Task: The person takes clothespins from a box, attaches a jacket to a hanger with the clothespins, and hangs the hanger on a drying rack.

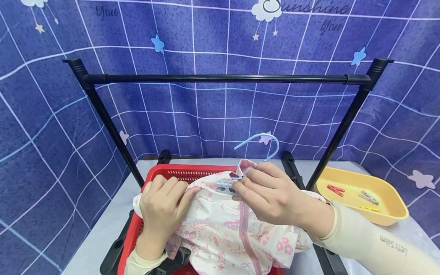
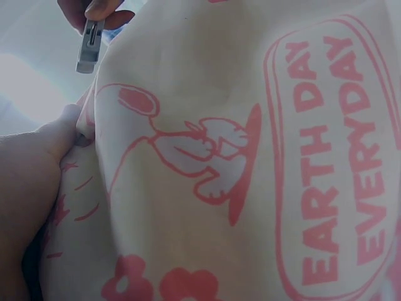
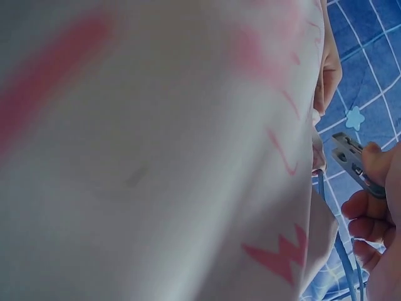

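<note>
A white zip-up jacket (image 1: 209,236) with pink prints is spread over a red basket, and the hook of a blue hanger (image 1: 276,143) rises above its collar. My left hand (image 1: 163,204) pinches the jacket's upper edge at the left shoulder. Close to the collar, my right hand (image 1: 275,194) holds a grey clothespin (image 1: 224,187) between thumb and fingers. The clothespin (image 3: 351,160) points towards the cloth edge in the right wrist view. Most of the hanger's body is hidden inside the jacket. Printed cloth (image 2: 200,238) fills most of the left wrist view.
The red basket (image 1: 128,244) stands beneath the jacket. A black rack with a horizontal bar (image 1: 223,78) spans the space behind my hands. At right, a yellow tub (image 1: 388,202) contains red clothespins (image 1: 335,190), a grey one and a yellow one. A blue patterned curtain hangs behind.
</note>
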`<state>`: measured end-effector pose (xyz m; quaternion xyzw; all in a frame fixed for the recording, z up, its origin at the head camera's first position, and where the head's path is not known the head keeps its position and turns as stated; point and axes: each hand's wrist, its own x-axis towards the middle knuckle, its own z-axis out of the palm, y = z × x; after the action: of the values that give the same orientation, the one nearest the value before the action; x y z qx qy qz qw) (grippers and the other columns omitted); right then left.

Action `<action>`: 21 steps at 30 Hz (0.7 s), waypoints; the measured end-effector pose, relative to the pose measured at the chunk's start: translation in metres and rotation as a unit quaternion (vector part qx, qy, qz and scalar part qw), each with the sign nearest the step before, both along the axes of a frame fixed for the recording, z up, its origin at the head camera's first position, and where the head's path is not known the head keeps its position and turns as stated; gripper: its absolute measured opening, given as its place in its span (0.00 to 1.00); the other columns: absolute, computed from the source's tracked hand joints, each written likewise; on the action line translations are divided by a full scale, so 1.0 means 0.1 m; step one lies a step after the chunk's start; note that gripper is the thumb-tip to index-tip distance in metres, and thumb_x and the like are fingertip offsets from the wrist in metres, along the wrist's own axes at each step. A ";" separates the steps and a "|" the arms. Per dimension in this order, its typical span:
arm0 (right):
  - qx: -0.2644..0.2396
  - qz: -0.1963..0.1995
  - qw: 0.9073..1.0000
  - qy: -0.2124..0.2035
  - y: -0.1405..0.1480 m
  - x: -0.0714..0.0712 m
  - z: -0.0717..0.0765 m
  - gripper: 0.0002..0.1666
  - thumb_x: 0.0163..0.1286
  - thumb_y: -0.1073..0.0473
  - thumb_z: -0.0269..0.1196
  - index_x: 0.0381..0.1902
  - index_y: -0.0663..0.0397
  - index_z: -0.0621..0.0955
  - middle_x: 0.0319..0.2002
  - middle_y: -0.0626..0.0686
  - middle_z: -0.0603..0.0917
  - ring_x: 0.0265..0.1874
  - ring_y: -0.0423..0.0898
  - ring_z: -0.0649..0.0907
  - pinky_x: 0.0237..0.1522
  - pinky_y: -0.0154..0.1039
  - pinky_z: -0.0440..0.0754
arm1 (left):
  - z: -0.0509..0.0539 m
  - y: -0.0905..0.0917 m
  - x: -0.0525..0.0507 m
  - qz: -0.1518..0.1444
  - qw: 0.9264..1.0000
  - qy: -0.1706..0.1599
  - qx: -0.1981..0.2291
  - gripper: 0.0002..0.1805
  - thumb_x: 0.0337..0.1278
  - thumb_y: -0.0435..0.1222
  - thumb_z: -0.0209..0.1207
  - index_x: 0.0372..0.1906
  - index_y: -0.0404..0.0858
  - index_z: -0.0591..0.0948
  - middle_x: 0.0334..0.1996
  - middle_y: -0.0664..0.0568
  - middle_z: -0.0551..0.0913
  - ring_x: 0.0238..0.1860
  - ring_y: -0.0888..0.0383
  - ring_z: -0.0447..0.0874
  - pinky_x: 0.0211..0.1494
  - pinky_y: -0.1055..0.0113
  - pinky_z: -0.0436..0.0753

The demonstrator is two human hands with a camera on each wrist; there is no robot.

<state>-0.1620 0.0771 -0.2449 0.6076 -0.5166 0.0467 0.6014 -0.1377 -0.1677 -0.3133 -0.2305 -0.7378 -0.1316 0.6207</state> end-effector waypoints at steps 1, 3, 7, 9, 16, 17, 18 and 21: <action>0.001 -0.002 1.000 0.000 0.00 0.00 0.00 0.09 0.73 0.68 0.54 0.34 0.64 0.81 0.25 0.51 0.82 0.26 0.48 0.81 0.33 0.40 0.77 | 0.00 0.00 0.00 -0.001 1.000 0.001 0.000 0.28 0.73 0.54 0.50 0.18 0.41 0.74 0.16 0.51 0.72 0.21 0.50 0.66 0.24 0.59 0.62; 0.004 -0.006 1.000 -0.002 -0.01 0.01 0.00 0.09 0.73 0.67 0.55 0.34 0.64 0.81 0.25 0.51 0.81 0.25 0.48 0.81 0.33 0.40 0.77 | 0.00 0.00 0.00 -0.002 1.000 0.002 0.000 0.28 0.73 0.54 0.50 0.18 0.41 0.74 0.16 0.51 0.72 0.21 0.50 0.66 0.24 0.59 0.62; 0.008 -0.011 1.000 -0.006 -0.03 0.01 0.01 0.09 0.72 0.68 0.54 0.35 0.64 0.81 0.24 0.51 0.81 0.25 0.47 0.80 0.34 0.40 0.77 | 0.00 0.00 0.00 -0.002 1.000 0.002 -0.001 0.28 0.73 0.54 0.50 0.18 0.41 0.73 0.16 0.51 0.71 0.21 0.50 0.66 0.24 0.59 0.61; 0.010 -0.013 1.000 -0.006 -0.04 0.01 0.01 0.09 0.72 0.68 0.54 0.35 0.64 0.81 0.24 0.51 0.81 0.25 0.47 0.80 0.34 0.40 0.78 | 0.00 0.00 0.00 -0.003 1.000 0.002 0.000 0.28 0.73 0.54 0.50 0.18 0.41 0.73 0.16 0.52 0.71 0.21 0.50 0.66 0.24 0.59 0.62; 0.014 -0.024 1.000 0.012 -0.06 0.00 0.03 0.09 0.70 0.72 0.53 0.34 0.64 0.80 0.24 0.52 0.79 0.26 0.48 0.80 0.34 0.40 0.79 | 0.01 0.00 0.00 -0.003 1.000 0.003 0.001 0.28 0.73 0.54 0.50 0.18 0.41 0.73 0.16 0.52 0.71 0.21 0.50 0.66 0.24 0.59 0.62; 0.015 -0.026 0.999 0.015 -0.06 0.00 0.03 0.09 0.70 0.72 0.52 0.34 0.64 0.80 0.24 0.52 0.79 0.26 0.47 0.80 0.34 0.40 0.78 | 0.01 0.01 0.00 -0.003 1.000 0.003 0.000 0.28 0.73 0.54 0.50 0.18 0.41 0.73 0.16 0.52 0.71 0.21 0.50 0.66 0.24 0.59 0.62; 0.016 -0.028 0.999 0.017 -0.06 0.00 0.03 0.09 0.70 0.72 0.52 0.34 0.64 0.80 0.24 0.52 0.79 0.26 0.47 0.80 0.34 0.40 0.78 | 0.02 0.01 0.00 -0.004 1.000 0.003 0.000 0.28 0.73 0.54 0.50 0.18 0.41 0.74 0.16 0.52 0.71 0.21 0.50 0.66 0.25 0.59 0.62; 0.017 -0.034 0.999 0.021 -0.07 0.01 0.03 0.08 0.70 0.72 0.53 0.35 0.64 0.80 0.24 0.52 0.79 0.26 0.47 0.79 0.34 0.39 0.77 | 0.02 0.01 0.00 -0.006 1.000 0.003 0.000 0.28 0.73 0.54 0.50 0.18 0.41 0.74 0.16 0.52 0.71 0.21 0.50 0.66 0.25 0.59 0.62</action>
<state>-0.1609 0.0700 -0.2418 0.6004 -0.5254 0.0049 0.6029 -0.1380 -0.1667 -0.3114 -0.2350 -0.7349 -0.1344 0.6218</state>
